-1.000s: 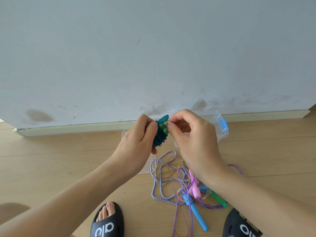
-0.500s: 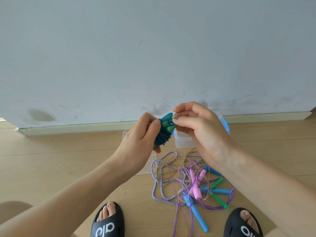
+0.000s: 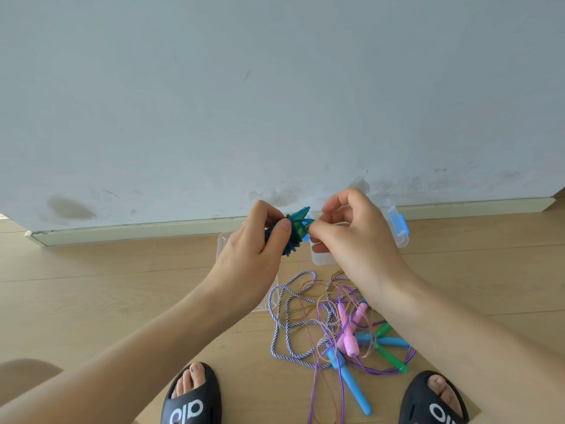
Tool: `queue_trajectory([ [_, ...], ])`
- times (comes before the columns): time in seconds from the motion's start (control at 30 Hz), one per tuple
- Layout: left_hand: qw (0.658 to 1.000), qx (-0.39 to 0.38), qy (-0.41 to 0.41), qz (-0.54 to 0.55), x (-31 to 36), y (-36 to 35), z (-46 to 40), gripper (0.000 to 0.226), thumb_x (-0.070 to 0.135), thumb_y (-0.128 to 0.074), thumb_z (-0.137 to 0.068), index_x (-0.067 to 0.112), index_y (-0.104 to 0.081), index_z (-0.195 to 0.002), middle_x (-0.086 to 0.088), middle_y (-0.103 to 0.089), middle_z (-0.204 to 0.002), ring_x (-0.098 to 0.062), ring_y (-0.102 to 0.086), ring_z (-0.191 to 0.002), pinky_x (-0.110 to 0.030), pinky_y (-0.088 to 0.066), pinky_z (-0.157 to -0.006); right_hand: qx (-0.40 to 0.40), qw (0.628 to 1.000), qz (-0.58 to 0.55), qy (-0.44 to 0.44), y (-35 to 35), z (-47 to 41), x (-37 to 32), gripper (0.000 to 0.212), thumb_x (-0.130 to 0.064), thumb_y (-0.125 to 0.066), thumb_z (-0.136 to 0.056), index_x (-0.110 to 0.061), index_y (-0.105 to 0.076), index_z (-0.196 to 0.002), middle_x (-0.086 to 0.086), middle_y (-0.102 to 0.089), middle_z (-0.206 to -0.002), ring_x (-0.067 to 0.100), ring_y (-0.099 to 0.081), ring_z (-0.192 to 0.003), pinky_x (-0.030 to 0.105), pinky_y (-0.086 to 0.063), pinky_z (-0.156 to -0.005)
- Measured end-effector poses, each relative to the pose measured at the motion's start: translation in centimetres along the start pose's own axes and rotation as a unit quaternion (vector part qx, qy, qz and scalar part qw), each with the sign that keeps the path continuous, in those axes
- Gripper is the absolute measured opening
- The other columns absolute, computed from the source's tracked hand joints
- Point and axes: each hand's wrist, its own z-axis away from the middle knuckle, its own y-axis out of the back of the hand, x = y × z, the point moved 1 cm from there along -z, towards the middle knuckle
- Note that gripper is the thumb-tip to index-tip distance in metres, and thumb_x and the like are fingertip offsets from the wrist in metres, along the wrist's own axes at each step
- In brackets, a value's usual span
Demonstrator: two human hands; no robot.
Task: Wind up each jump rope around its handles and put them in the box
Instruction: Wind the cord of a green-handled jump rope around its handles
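My left hand (image 3: 260,240) grips the wound teal rope bundle (image 3: 292,237) held up before me; my right hand (image 3: 348,237) pinches its springy, light cord end at 3 o'clock. Loose ropes (image 3: 336,325) tangle on the wooden floor (image 3: 122,286); the clear box (image 3: 394,228) waits by the wall.

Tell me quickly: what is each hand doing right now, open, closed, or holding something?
Left hand: closed, holding the wound teal jump rope bundle.
Right hand: closed, fingertips pinching the rope's end at the handles.
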Motion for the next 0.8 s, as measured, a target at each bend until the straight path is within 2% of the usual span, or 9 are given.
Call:
queue_trajectory([
  [0.1,0.999,0.005,-0.018,-0.027,-0.1,-0.3,-0.1,0.012,0.036,-0.040,-0.102,0.028,-0.047,-0.094,0.007,-0.068,-0.087,-0.018,-0.059,-0.081,-0.046,-0.050,-0.081,0.002,0.999,-0.011,-0.039,-0.2,-0.4,0.2,0.027,-0.013,-0.066,-0.077,-0.020,-0.053,-0.099,0.001,-0.071,-0.080,0.025,-0.073,-0.078,0.049,-0.059,-0.082],
  [0.27,0.998,0.021,-0.023,-0.048,-0.1,-1.1,-1.0,0.015,0.032,-0.039,-0.102,0.021,-0.047,-0.094,0.001,-0.066,-0.081,-0.021,-0.058,-0.077,-0.048,-0.050,-0.074,0.011,0.999,-0.035,-0.038,-0.7,-0.5,0.4,0.026,-0.007,-0.064,-0.080,-0.018,-0.052,-0.101,0.004,-0.073,-0.083,0.024,-0.074,-0.075,0.047,-0.059,-0.082],
  [0.33,0.999,0.022,0.003,-0.034,-0.1,-1.5,-1.5,0.017,0.030,-0.039,-0.102,0.019,-0.047,-0.093,0.004,-0.065,-0.078,-0.022,-0.060,-0.076,-0.042,-0.049,-0.072,0.021,1.000,-0.013,-0.010,-0.9,-0.4,0.5,0.025,-0.009,-0.064,-0.079,-0.020,-0.054,-0.098,0.001,-0.072,-0.084,0.021,-0.073,-0.077,0.041,-0.059,-0.079],
  [0.43,0.998,0.009,0.055,-0.003,-0.2,-2.0,-2.1,0.016,0.028,-0.039,-0.100,0.019,-0.051,-0.095,0.004,-0.066,-0.078,-0.024,-0.064,-0.076,-0.039,-0.050,-0.074,0.031,0.997,0.051,0.054,-1.7,0.1,0.9,0.020,-0.009,-0.064,-0.081,-0.020,-0.056,-0.096,-0.004,-0.067,-0.082,0.010,-0.065,-0.072,0.025,-0.054,-0.067],
  [0.53,0.993,0.000,0.112,0.048,-0.3,-2.3,-2.6,0.019,0.028,-0.039,-0.098,0.021,-0.057,-0.098,0.001,-0.069,-0.081,-0.018,-0.065,-0.065,-0.034,-0.051,-0.068,0.036,0.990,0.089,0.104,-2.2,0.2,1.4,0.017,-0.008,-0.063,-0.083,-0.017,-0.056,-0.096,-0.003,-0.065,-0.081,0.008,-0.060,-0.070,0.015,-0.048,-0.059],
  [0.6,0.990,0.001,0.127,0.067,-0.3,-2.5,-2.8,0.022,0.028,-0.040,-0.097,0.023,-0.061,-0.098,0.001,-0.069,-0.078,-0.014,-0.063,-0.060,-0.029,-0.048,-0.063,0.039,0.987,0.099,0.117,-2.2,0.1,1.4,0.016,-0.007,-0.063,-0.084,-0.015,-0.057,-0.097,0.000,-0.064,-0.081,0.006,-0.059,-0.068,0.008,-0.044,-0.053],
  [0.67,0.991,0.005,0.117,0.061,-0.1,-2.6,-2.9,0.024,0.028,-0.039,-0.098,0.022,-0.062,-0.094,0.002,-0.066,-0.073,-0.013,-0.062,-0.059,-0.027,-0.046,-0.060,0.042,0.991,0.081,0.094,-1.9,-0.3,1.2,0.015,-0.006,-0.063,-0.083,-0.013,-0.059,-0.096,0.003,-0.065,-0.081,0.000,-0.059,-0.063,0.004,-0.040,-0.049],
  [0.73,0.994,0.010,0.100,0.046,0.2,-2.9,-2.9,0.025,0.029,-0.038,-0.099,0.020,-0.060,-0.092,0.003,-0.065,-0.075,-0.018,-0.065,-0.064,-0.027,-0.045,-0.060,0.052,0.997,0.047,0.041,-1.6,-0.7,1.2,0.013,-0.011,-0.063,-0.083,-0.015,-0.062,-0.095,0.001,-0.068,-0.082,0.001,-0.064,-0.067,0.010,-0.045,-0.055],
  [0.8,0.996,0.012,0.080,0.030,0.5,-3.3,-2.7,0.025,0.030,-0.037,-0.100,0.020,-0.059,-0.092,0.001,-0.067,-0.082,-0.024,-0.067,-0.076,-0.031,-0.047,-0.064,0.063,0.998,0.010,-0.017,-1.4,-1.1,1.4,0.011,-0.015,-0.062,-0.081,-0.018,-0.063,-0.092,0.000,-0.070,-0.084,0.018,-0.071,-0.079,0.028,-0.056,-0.068],
])
